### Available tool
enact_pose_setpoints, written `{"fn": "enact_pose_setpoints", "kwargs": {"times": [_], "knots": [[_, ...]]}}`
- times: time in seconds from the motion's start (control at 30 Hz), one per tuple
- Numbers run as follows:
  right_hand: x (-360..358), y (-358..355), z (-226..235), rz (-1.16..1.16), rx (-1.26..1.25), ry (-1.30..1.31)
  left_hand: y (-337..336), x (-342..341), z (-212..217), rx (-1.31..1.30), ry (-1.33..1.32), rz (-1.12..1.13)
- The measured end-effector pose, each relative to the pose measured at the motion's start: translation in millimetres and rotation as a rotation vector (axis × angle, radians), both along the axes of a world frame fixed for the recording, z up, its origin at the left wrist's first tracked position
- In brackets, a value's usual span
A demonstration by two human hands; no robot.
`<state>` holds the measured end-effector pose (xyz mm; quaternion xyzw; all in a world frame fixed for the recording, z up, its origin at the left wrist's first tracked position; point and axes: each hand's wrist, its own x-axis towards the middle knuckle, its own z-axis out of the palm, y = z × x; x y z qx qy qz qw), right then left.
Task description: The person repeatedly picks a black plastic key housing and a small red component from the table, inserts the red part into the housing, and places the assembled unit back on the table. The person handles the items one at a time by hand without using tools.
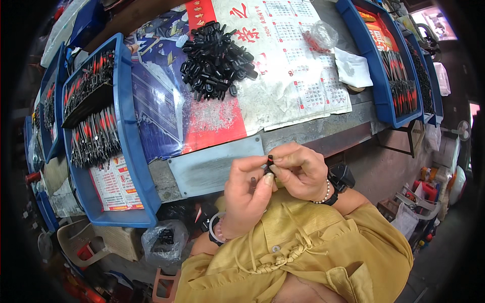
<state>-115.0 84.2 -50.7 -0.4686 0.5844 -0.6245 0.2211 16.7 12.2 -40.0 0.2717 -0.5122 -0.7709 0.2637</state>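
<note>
Just past the near edge of the bench, both hands meet in front of my chest around a small black piece (270, 160) with a touch of red on it. My left hand (248, 187) pinches it from the left between thumb and forefinger. From the other side, the thumb and fingertips of my right hand (301, 170) close on the same piece. Fingers cover much of it, so its full shape is hidden. Farther off on the bench lies a heap of small black plastic parts (214, 63), some with a loop-like end.
Blue trays (144, 199) of slim black pieces with red marks (96, 136) stand at left; another blue tray (371, 65) stands at right. A grey-blue plate (214, 164) lies at the bench edge. A clear plastic bag (323, 35) and white cloth (353, 69) rest on printed sheets.
</note>
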Motion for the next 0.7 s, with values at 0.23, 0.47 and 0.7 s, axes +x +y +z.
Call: {"fn": "enact_pose_setpoints", "kwargs": {"times": [0.23, 0.47, 0.7], "knots": [[-4, -6, 7, -0.052, 0.032, 0.01, -5, 3, 4, 0.076, -0.04, -0.02], [-8, -7, 10, 0.028, 0.016, 0.084, -2, 4, 3, 0.153, -0.033, 0.059], [-17, -11, 15, 0.18, 0.114, 0.03, -5, 5, 3, 0.22, -0.032, 0.025]]}}
